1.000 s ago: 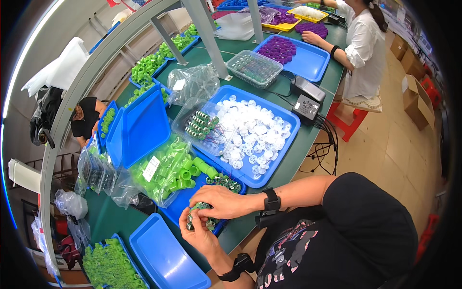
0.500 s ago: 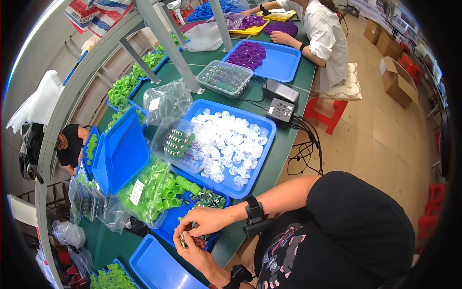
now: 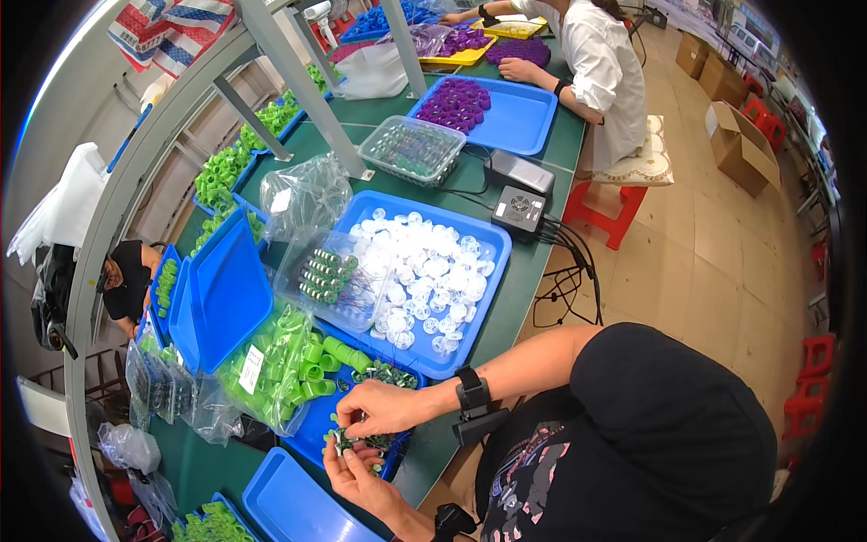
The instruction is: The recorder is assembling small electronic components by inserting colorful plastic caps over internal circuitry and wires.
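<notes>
Both hands meet over a blue tray (image 3: 312, 425) on the green table. My right hand (image 3: 384, 408), on the upper arm with the black wrist strap, has its fingertips pinched on a small green-and-silver circuit board (image 3: 341, 439). Below it, my left hand (image 3: 361, 483) has its fingers curled up around the same small part, so the part is mostly hidden. Small circuit boards with thin wires (image 3: 390, 373) lie heaped in the tray beside the right hand. Green plastic cylinders (image 3: 316, 366) spill from a clear bag (image 3: 262, 384) next to them.
A large blue tray (image 3: 492, 298) holds clear round lenses, with a plastic box of boards (image 3: 293, 289) over its edge. An unfilled blue tray (image 3: 298, 492) lies near the left hand. Black power units (image 3: 519, 212) and cables sit at the table edge. A co-worker (image 3: 596, 81) handles purple parts.
The two hands stay together over the tray, and their fingers have shifted around the small part. Left-hand fingers look slightly more extended. The whole view has moved a little.
</notes>
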`<action>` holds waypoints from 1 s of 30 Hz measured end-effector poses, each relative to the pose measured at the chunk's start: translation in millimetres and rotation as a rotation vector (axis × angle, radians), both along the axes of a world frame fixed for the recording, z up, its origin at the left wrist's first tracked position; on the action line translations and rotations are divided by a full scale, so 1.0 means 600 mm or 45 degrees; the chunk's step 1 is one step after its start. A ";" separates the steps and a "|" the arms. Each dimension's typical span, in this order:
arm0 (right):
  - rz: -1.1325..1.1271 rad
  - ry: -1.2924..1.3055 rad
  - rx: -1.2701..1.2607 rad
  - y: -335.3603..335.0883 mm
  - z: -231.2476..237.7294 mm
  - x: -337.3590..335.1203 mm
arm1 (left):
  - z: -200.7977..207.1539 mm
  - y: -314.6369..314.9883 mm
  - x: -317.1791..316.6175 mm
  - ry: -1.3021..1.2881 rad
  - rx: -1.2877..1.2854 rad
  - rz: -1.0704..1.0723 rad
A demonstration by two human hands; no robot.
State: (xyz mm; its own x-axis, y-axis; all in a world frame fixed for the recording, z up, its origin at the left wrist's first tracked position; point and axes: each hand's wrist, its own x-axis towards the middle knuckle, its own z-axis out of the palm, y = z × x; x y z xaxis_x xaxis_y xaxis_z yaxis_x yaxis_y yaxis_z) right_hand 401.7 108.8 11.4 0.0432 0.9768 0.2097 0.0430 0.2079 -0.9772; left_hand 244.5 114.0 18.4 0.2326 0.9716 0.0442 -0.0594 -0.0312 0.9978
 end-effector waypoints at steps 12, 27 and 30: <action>-0.090 -0.372 0.148 -0.021 0.033 -0.008 | 0.001 -0.021 0.008 0.307 0.273 0.226; 0.006 -0.769 0.138 0.003 0.052 0.073 | 0.008 0.009 -0.027 0.517 0.332 0.208; -0.235 -0.509 0.072 0.010 0.063 0.110 | 0.014 0.005 -0.027 0.629 0.324 0.173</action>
